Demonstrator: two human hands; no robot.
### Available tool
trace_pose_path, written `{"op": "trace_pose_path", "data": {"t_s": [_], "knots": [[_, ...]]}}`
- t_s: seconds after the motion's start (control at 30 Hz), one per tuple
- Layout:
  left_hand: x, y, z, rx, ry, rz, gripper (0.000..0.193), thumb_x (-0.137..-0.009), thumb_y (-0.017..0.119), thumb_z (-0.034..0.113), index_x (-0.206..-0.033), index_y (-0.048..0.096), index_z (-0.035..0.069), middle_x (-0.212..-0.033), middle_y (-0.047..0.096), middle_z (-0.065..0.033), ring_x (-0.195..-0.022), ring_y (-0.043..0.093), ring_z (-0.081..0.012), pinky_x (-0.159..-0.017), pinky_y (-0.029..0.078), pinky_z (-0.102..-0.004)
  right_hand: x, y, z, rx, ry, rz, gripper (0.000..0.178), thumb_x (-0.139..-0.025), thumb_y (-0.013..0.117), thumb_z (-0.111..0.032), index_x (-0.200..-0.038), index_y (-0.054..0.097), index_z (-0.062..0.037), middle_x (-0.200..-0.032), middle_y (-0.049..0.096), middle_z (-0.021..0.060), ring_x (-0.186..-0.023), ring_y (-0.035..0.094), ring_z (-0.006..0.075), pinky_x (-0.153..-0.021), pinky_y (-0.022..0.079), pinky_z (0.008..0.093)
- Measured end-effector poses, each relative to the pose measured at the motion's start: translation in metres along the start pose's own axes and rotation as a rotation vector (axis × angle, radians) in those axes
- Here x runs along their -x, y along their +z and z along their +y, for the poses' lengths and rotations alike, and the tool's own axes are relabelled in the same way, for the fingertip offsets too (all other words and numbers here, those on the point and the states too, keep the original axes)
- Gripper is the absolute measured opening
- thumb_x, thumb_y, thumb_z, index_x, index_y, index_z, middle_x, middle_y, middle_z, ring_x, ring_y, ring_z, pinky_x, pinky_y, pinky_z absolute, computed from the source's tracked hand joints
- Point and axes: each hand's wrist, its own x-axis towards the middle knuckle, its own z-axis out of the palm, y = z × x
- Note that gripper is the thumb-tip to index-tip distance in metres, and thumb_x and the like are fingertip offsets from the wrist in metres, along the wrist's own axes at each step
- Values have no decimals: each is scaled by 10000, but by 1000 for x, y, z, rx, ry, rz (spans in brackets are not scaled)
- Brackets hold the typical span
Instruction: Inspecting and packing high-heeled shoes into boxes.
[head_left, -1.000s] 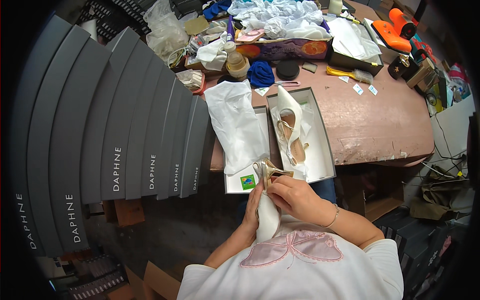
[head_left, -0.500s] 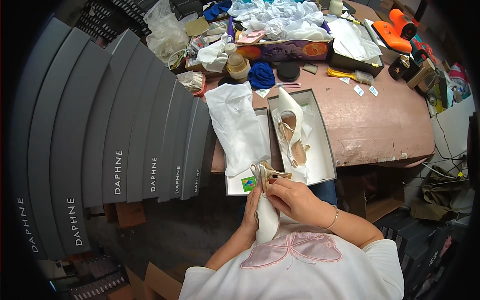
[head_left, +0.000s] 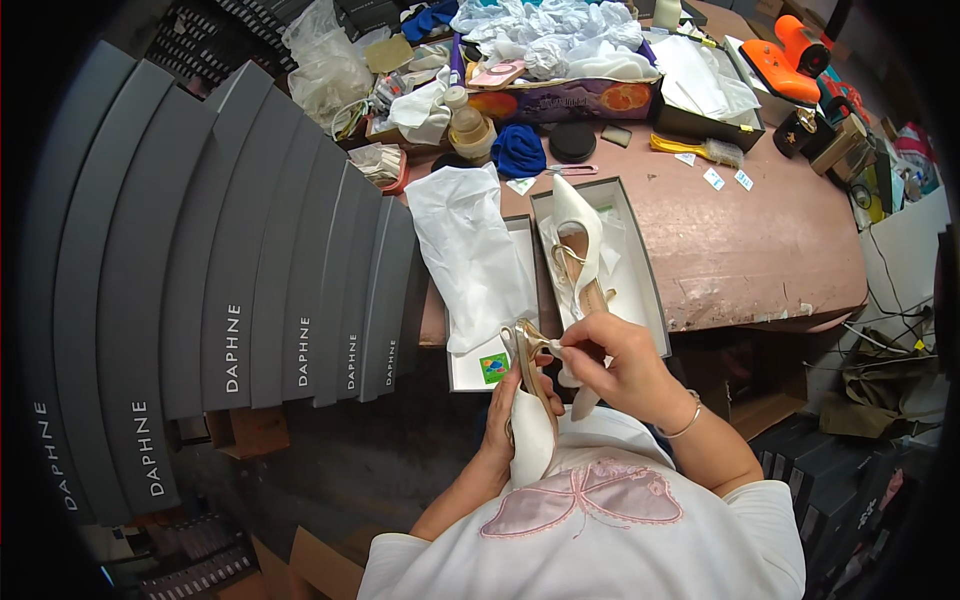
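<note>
Shoe sits at lower centre of frame, left hand curled around it. Right hand, just right of its heel, pinches a white scrap.

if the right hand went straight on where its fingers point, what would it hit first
Most likely the gold heel of the white shoe in the left hand, right ahead of the right hand, though contact and depth are unclear.
</note>
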Motion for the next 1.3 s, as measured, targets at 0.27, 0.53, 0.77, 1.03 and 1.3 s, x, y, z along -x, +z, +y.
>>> {"op": "trace_pose_path", "data": {"t_s": [0.27, 0.53, 0.77, 1.03, 1.3], "knots": [[1, 10, 5, 7, 25, 108, 498, -1010, 357, 460, -1146, 586, 39, -838, 635, -57, -656, 607, -126, -551, 465, -236, 11, 28, 13, -83, 16, -157, 108, -854, 665, -53, -921, 613, 14, -802, 640, 98, -686, 632, 143, -608, 514, 279], [3, -16, -7, -68, -12, 17, 427, -1024, 363, 415, -1163, 539, 51, -920, 612, -64, -800, 612, -125, -690, 494, -255, 7, 42, 19, 167, -172, -82, 157, -794, 659, -28, -923, 571, -10, -778, 585, 138, -668, 601, 310, -604, 497, 361], [2, -14, -4, -56, 4, -23, 399, -1032, 360, 378, -1217, 504, 56, -1023, 604, -84, -932, 618, -150, -788, 511, -279, 11, 37, 21, 185, -217, -212, 165, -776, 665, -38, -906, 565, -22, -793, 568, 129, -700, 603, 320, -591, 492, 389], [0, -23, -7, -42, -42, -59, 398, -1032, 345, 376, -1251, 482, 74, -1051, 600, -89, -964, 614, -172, -822, 514, -310, 7, 40, 19, 310, -264, -169, 170, -750, 676, -44, -866, 553, -26, -755, 535, 113, -689, 591, 304, -589, 496, 384], [-10, -33, -17, 1, -16, -256, 497, -1016, 332, 453, -1248, 493, 43, -897, 597, -84, -768, 606, -200, -707, 496, -341, -24, 28, 26, 330, -334, 30, 184, -759, 679, -31, -904, 567, -24, -789, 566, 127, -715, 595, 301, -585, 479, 376]]}}
